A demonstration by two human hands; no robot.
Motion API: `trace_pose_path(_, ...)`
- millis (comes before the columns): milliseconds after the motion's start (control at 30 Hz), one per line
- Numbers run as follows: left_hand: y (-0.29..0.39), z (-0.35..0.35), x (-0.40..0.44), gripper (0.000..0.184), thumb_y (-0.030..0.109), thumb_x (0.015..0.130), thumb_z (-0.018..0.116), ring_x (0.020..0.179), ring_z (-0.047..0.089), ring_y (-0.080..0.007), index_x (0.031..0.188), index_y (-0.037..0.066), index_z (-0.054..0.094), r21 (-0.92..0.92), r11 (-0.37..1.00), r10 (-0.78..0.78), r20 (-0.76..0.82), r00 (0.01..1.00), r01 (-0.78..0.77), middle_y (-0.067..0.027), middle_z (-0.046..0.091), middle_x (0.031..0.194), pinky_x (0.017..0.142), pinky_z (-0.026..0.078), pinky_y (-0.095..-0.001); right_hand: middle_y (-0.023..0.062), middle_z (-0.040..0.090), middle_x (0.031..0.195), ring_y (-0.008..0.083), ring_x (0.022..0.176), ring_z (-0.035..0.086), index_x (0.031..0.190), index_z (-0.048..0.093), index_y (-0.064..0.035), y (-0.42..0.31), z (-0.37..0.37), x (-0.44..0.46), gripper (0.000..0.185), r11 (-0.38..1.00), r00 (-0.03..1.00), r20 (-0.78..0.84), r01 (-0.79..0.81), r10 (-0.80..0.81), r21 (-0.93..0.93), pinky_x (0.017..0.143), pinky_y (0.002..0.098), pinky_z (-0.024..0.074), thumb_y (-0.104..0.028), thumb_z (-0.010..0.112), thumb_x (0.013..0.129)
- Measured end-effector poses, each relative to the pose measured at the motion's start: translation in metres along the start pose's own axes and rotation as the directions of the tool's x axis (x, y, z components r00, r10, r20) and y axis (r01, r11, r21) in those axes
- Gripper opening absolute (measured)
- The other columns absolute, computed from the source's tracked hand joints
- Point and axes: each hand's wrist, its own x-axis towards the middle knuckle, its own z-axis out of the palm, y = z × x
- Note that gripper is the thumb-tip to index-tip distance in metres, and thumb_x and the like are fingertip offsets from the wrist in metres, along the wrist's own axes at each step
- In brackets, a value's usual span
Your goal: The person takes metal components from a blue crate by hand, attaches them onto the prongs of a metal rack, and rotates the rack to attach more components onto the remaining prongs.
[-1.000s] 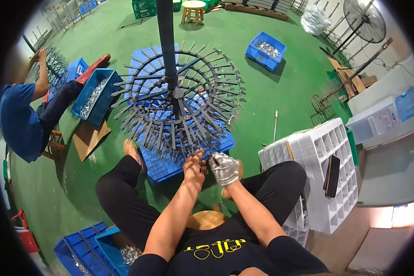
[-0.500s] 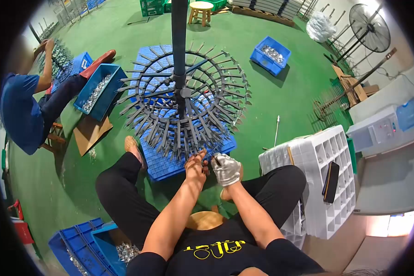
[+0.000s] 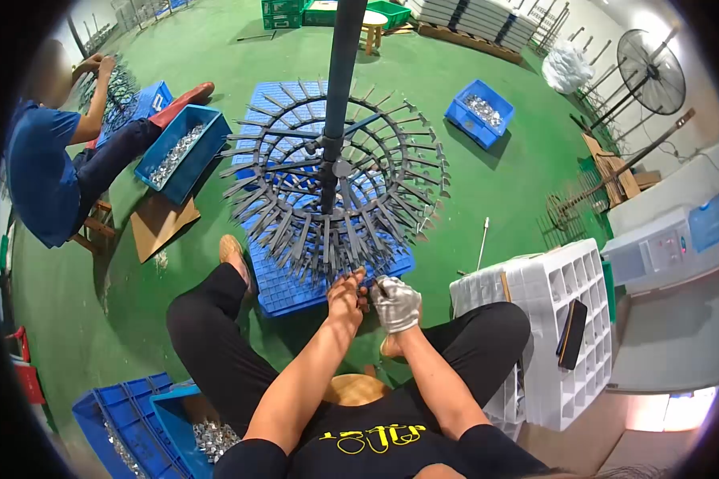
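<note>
Fingertip detail at left hand (image 3: 346,298) and gloved right hand (image 3: 398,305): too small to tell. Rack pole (image 3: 342,72): cut off by top edge. Far stool (image 3: 375,19): partly hidden behind pole

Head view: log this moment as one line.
rack: pronged, ringed | left hand: bare, at rack's near edge | right hand: gloved, beside left hand
</note>
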Motion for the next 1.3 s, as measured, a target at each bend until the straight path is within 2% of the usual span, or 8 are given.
trace_pose_path(100,0.0,-0.001,0.001,0.009,0.013,0.088,0.061,0.061,0.048,-0.0103,0.096,0.014,0.066,0.006,1.0,-0.004,0.003,1.0,0.004,0.004,0.062,0.09,0.042,0.033,-0.0236,0.0068,0.063,0.073,0.0266,0.065,0.063,0.082,0.063,-0.0119,-0.001,-0.003,0.0,0.008,1.0,1.0,-0.002,0.009,-0.009,-0.021,0.06,0.0374,0.0503,-0.019,0.065,0.08)
trace_pose_path(200,-0.003,-0.001,0.005,0.011,0.026,0.091,0.06,0.045,0.038,-0.0113,0.092,0.019,0.069,0.07,0.997,0.027,-0.005,1.0,-0.027,0.0013,0.05,0.064,0.042,0.033,-0.0294,0.0067,0.062,0.072,0.0266,0.065,0.063,0.082,0.063,-0.0118,0.0,0.0,-0.001,0.007,1.0,1.0,-0.013,0.001,-0.002,-0.021,0.06,0.0373,0.0502,-0.019,0.065,0.08)
trace_pose_path(233,-0.003,-0.003,0.005,0.011,0.027,0.091,0.061,0.044,0.037,-0.0112,0.091,0.019,0.069,0.074,0.997,0.033,0.024,0.999,-0.034,0.0016,0.05,0.062,0.041,0.032,-0.0293,0.0067,0.063,0.073,0.0266,0.065,0.063,0.081,0.063,-0.0117,0.0,0.001,-0.001,0.007,1.0,1.0,-0.024,-0.006,0.005,-0.008,0.06,0.0373,0.0502,-0.018,0.065,0.08)
trace_pose_path(567,-0.006,-0.004,0.011,0.01,0.026,0.09,0.063,0.043,0.036,-0.0105,0.09,0.018,0.069,0.04,0.999,0.023,0.015,1.0,-0.024,0.0016,0.052,0.063,0.039,0.03,-0.0289,0.0074,0.064,0.073,0.0285,0.065,0.064,0.079,0.062,-0.0127,-0.009,-0.007,0.006,0.014,0.998,0.999,0.036,-0.028,0.031,-0.063,0.061,0.0381,0.0503,-0.026,0.062,0.082)
trace_pose_path(667,-0.002,-0.004,0.005,0.009,0.016,0.087,0.064,0.06,0.048,-0.0084,0.096,0.017,0.064,0.015,1.0,-0.009,0.024,1.0,0.008,0.0053,0.059,0.085,0.042,0.032,-0.0214,0.0088,0.066,0.073,0.0288,0.067,0.064,0.077,0.064,-0.0124,-0.013,-0.012,0.009,0.011,0.997,0.995,0.084,-0.056,0.061,-0.06,0.063,0.0388,0.051,-0.023,0.066,0.08)
trace_pose_path(800,-0.002,-0.007,0.009,0.007,0.016,0.088,0.063,0.062,0.05,-0.0096,0.094,0.017,0.063,-0.02,0.999,-0.03,0.042,0.999,0.031,0.0051,0.062,0.092,0.044,0.035,-0.0229,0.0086,0.066,0.073,0.0284,0.066,0.064,0.075,0.064,-0.0131,-0.01,-0.009,0.008,0.011,0.998,0.999,0.037,-0.034,0.036,-0.056,0.06,0.0389,0.0507,-0.023,0.065,0.08)
trace_pose_path(833,-0.006,-0.005,0.012,0.012,0.023,0.089,0.063,0.047,0.039,-0.0097,0.097,0.016,0.067,0.011,0.999,0.039,0.015,0.999,-0.039,0.0012,0.052,0.065,0.042,0.031,-0.0258,0.0086,0.065,0.072,0.0282,0.065,0.064,0.074,0.063,-0.0133,-0.009,-0.008,0.008,0.012,0.999,1.0,0.015,-0.02,0.02,-0.046,0.06,0.0388,0.0507,-0.023,0.066,0.08)
trace_pose_path(1300,0.0,-0.006,0.001,0.011,0.024,0.086,0.068,0.051,0.043,-0.0115,0.095,0.018,0.065,0.057,0.998,-0.001,-0.008,1.0,0.002,0.0004,0.051,0.066,0.04,0.031,-0.0269,0.0083,0.066,0.071,0.0282,0.063,0.064,0.073,0.065,-0.0133,-0.007,-0.008,0.009,0.014,0.998,1.0,0.003,-0.023,0.023,-0.054,0.059,0.0384,0.0506,-0.026,0.067,0.08)
